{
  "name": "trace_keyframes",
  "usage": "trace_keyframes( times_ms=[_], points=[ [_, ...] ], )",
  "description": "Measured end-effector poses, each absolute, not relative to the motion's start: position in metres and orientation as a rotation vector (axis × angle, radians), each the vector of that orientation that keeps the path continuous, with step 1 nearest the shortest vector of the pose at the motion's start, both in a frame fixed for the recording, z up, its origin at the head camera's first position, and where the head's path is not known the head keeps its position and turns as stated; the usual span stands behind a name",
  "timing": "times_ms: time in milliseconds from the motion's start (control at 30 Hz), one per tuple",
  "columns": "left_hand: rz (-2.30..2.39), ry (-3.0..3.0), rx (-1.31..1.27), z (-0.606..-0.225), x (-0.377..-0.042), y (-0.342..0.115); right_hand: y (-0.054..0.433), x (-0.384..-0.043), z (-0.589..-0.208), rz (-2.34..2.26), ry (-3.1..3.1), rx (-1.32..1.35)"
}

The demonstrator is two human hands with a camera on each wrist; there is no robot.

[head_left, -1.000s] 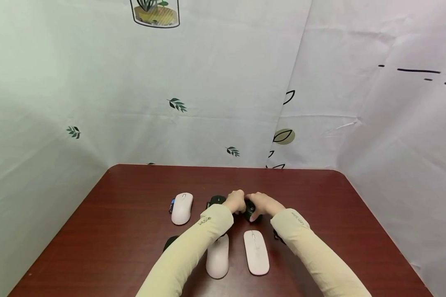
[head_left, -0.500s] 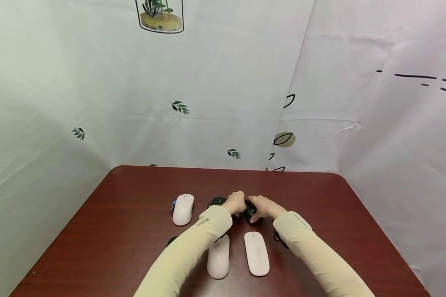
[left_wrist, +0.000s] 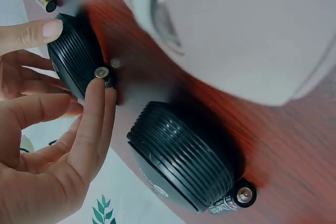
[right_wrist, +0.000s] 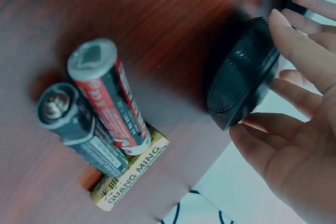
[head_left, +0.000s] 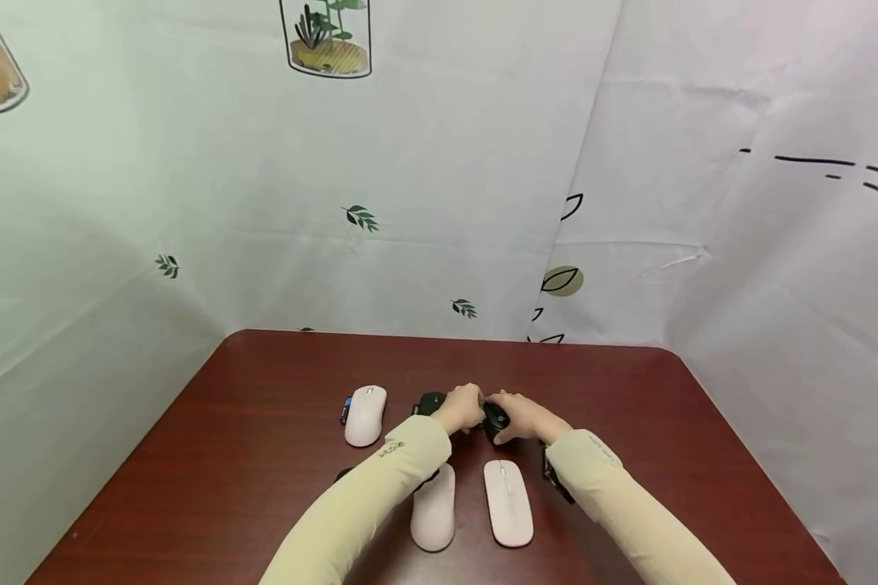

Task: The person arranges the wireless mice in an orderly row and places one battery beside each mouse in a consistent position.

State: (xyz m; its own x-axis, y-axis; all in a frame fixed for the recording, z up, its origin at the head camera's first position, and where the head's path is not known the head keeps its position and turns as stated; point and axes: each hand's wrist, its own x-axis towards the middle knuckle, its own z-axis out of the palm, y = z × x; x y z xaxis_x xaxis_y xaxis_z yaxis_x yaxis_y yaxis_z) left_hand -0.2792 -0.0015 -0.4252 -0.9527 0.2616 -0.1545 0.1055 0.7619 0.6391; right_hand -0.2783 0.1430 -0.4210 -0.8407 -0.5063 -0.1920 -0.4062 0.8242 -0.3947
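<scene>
My right hand (head_left: pixel 523 416) grips a black computer mouse (head_left: pixel 496 418) by its sides, thumb on one side and fingers on the other, as the right wrist view shows this mouse (right_wrist: pixel 244 69). Beside it, the straight fingertips of my left hand (left_wrist: pixel 58 145) touch a small battery (left_wrist: pixel 102 72), which lies against the mouse's side. The left thumb stands apart from that battery. Another black mouse (left_wrist: pixel 178 156) with a battery (left_wrist: pixel 233 198) at its side lies left of my left hand; the left sleeve partly hides things behind it.
A white mouse (head_left: pixel 366 416) with batteries (head_left: pixel 346 409) beside it stands at the back left. Two more white mice, a rounded one (head_left: pixel 433 510) and a flat one (head_left: pixel 508 504), lie nearer. Three batteries (right_wrist: pixel 107 98) lie near my right wrist. Light cloth (head_left: pixel 439 162) hangs behind the table.
The head view has tilted and shifted slightly, so everything sits a little lower. Both hands stay at the same black mouse, with only slight movement.
</scene>
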Motion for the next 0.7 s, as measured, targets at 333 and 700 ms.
trace_keyframes(
  times_ms=[333,700],
  points=[
    [1.065,2.805,0.383,-0.425,-0.266,-0.008,0.167,-0.271,-0.412,-0.671,2.752,-0.858],
    [1.196,2.890,0.611,-0.420,-0.253,0.001,0.192,-0.264,-0.404,-0.776,2.852,-0.882]
  ],
)
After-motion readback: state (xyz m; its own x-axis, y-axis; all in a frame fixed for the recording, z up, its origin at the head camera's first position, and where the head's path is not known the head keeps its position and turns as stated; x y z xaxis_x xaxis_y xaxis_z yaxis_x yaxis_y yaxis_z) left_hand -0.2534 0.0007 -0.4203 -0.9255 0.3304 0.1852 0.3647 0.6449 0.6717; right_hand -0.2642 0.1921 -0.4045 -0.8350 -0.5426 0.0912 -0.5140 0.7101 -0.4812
